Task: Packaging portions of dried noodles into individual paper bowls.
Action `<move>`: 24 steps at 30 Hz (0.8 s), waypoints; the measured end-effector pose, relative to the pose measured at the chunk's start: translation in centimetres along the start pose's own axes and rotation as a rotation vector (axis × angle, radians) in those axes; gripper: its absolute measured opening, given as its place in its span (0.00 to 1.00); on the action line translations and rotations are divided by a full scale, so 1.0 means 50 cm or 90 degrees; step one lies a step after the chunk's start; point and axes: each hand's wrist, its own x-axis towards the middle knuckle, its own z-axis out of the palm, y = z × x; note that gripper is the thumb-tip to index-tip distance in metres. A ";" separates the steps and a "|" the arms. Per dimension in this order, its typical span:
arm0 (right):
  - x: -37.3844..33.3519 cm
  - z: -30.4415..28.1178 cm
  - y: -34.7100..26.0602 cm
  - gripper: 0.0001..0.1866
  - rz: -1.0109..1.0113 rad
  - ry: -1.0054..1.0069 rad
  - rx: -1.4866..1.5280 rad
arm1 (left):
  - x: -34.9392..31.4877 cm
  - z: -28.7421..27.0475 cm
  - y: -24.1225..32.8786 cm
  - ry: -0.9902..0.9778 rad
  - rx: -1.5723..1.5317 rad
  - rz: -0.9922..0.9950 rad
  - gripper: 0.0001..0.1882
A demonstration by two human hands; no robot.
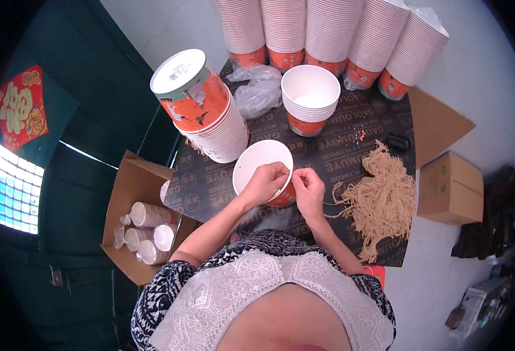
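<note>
A white paper bucket (249,165) with an orange printed outside stands at the near edge of the table, its mouth tilted toward me. My left hand (267,182) reaches over its mouth, with the fingers closed at the right side of the rim. Just outside that rim, my right hand (308,188) is pinched close to the left fingertips; whatever is between its fingers is too small to make out. To the right lies a heap of tan cords (383,199), with a few loose ends trailing toward my right wrist.
A short stack of buckets (310,96) stands beyond my hands. A taller stack (210,126), topped by an upturned bucket (188,88), is at left. Several tall stacks (328,35) line the back, near a clear plastic bag (257,90). An open carton (120,216) holds wrapped cups; a closed carton (450,188) sits right.
</note>
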 end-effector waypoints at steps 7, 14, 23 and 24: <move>0.000 -0.019 0.027 0.06 0.029 -0.016 -0.012 | 0.002 0.029 -0.027 0.011 -0.013 -0.009 0.06; 0.005 -0.027 0.021 0.08 0.026 -0.045 -0.097 | 0.007 0.021 -0.028 -0.041 -0.106 -0.131 0.06; 0.006 -0.031 0.039 0.09 0.058 -0.114 -0.139 | -0.002 0.002 -0.032 -0.056 -0.396 -0.238 0.06; 0.005 -0.031 0.045 0.10 0.073 -0.123 -0.138 | -0.004 0.005 -0.038 -0.043 -0.399 -0.222 0.06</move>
